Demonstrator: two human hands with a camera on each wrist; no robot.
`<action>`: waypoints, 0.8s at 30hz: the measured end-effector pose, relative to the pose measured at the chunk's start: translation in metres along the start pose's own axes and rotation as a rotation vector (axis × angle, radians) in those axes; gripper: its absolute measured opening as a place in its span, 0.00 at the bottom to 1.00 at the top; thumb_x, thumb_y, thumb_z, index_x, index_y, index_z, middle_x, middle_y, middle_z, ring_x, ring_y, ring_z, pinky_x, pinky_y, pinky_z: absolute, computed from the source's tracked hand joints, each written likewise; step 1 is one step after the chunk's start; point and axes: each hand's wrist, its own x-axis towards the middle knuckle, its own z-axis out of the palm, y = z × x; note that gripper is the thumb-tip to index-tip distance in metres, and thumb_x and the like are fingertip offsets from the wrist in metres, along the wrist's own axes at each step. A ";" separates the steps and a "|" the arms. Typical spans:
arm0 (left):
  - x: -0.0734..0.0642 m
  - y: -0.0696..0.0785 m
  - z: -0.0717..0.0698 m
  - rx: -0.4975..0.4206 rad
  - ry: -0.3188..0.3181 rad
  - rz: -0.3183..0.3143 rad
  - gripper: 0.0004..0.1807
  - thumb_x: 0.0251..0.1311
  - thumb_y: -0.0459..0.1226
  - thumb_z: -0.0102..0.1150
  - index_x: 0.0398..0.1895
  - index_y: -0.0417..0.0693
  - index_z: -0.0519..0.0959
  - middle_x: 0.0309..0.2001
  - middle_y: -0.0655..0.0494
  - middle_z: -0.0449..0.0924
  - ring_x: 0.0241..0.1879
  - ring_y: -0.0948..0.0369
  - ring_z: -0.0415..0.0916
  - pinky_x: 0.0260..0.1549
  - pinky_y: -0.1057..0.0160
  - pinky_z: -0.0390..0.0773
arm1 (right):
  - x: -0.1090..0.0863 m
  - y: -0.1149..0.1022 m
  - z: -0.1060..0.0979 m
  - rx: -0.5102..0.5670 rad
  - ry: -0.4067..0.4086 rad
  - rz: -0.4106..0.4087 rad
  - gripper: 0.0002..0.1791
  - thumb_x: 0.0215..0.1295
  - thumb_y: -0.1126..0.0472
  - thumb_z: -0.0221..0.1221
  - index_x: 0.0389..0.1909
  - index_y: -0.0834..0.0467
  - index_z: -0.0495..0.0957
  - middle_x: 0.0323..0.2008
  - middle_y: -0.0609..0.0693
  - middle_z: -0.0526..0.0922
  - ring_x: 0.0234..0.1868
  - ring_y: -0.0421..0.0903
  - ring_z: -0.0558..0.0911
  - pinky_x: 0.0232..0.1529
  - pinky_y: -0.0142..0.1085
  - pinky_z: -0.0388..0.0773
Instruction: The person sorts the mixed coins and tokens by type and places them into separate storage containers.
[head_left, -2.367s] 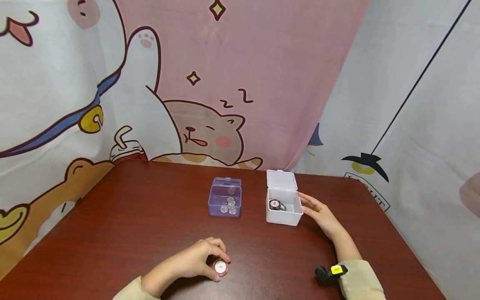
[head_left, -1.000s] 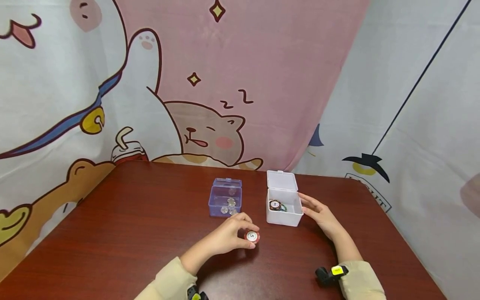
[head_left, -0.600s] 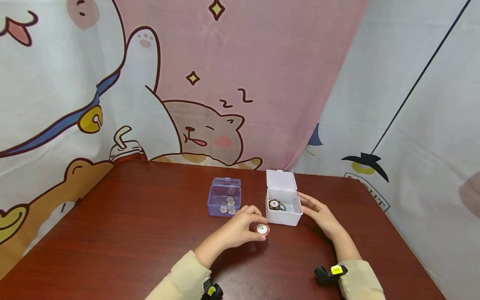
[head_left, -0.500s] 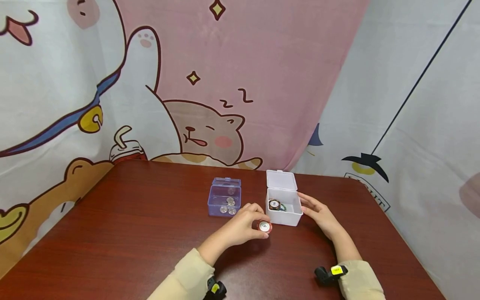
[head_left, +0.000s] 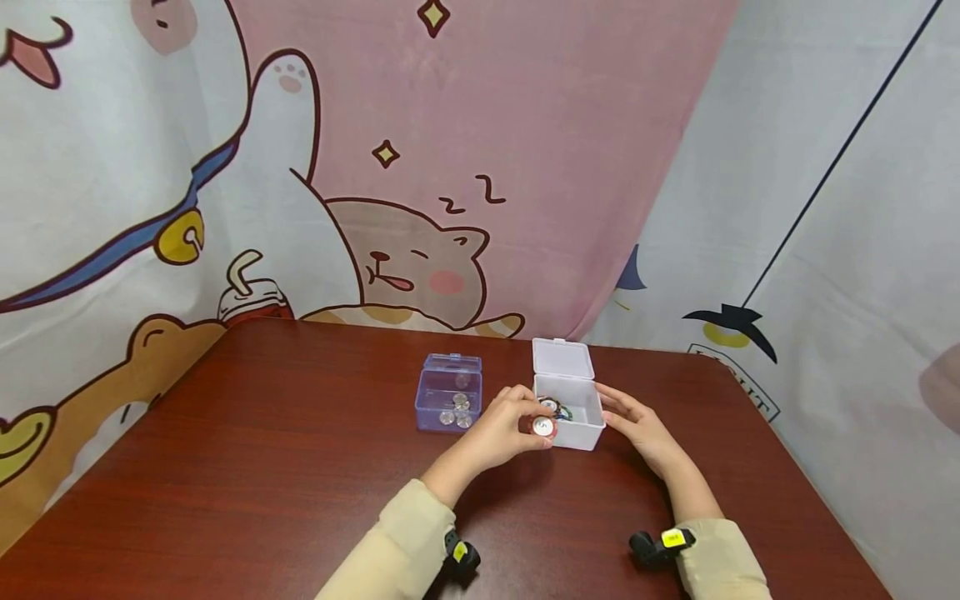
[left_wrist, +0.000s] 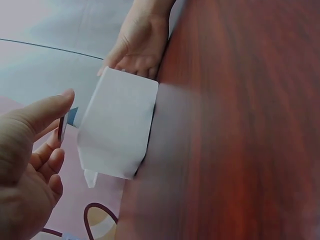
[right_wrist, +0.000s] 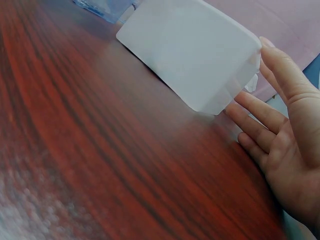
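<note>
My left hand (head_left: 501, 429) pinches a red-edged poker chip (head_left: 543, 427), marked 5 on its white centre, between thumb and fingers. It is raised at the front left of an open white plastic box (head_left: 583, 437); in the left wrist view the chip (left_wrist: 62, 127) appears edge-on, apart from the box wall. Several dark and green-edged chips (head_left: 565, 413) lie inside, partly hidden behind the left hand. Extended fingers of my right hand (head_left: 637, 427) touch the box's right side. The right wrist view shows its thumb (right_wrist: 280, 65) at the box's top corner.
Left of the white box stands an open translucent blue box (head_left: 427, 422) with several clear round pieces (head_left: 462, 402) in it. Both lids tilt back. The brown wooden table (head_left: 262, 467) ends at a printed cloth backdrop (head_left: 585, 125).
My left hand has carried the poker chip from the table's front, rightward and away from me, up to the white box. The right hand has stayed at the box's side.
</note>
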 end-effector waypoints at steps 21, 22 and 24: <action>0.038 -0.009 0.019 -0.004 0.119 -0.160 0.22 0.48 0.40 0.74 0.49 0.44 0.84 0.43 0.57 0.74 0.47 0.60 0.66 0.46 0.61 0.63 | 0.001 0.000 0.000 -0.016 -0.002 0.020 0.29 0.70 0.60 0.54 0.70 0.57 0.62 0.64 0.62 0.68 0.60 0.48 0.71 0.54 0.34 0.66; 0.039 -0.010 0.020 0.000 0.118 -0.165 0.22 0.48 0.40 0.74 0.49 0.45 0.84 0.43 0.57 0.74 0.47 0.59 0.66 0.46 0.60 0.63 | 0.001 0.000 0.000 -0.016 -0.001 0.020 0.29 0.70 0.60 0.54 0.70 0.57 0.62 0.64 0.62 0.68 0.60 0.50 0.71 0.55 0.37 0.66; 0.041 -0.010 0.021 0.012 0.119 -0.175 0.22 0.49 0.40 0.73 0.49 0.45 0.84 0.43 0.57 0.74 0.46 0.59 0.66 0.46 0.59 0.63 | 0.001 0.000 0.000 -0.017 0.000 0.023 0.29 0.70 0.60 0.54 0.70 0.57 0.62 0.64 0.62 0.68 0.61 0.54 0.69 0.58 0.45 0.64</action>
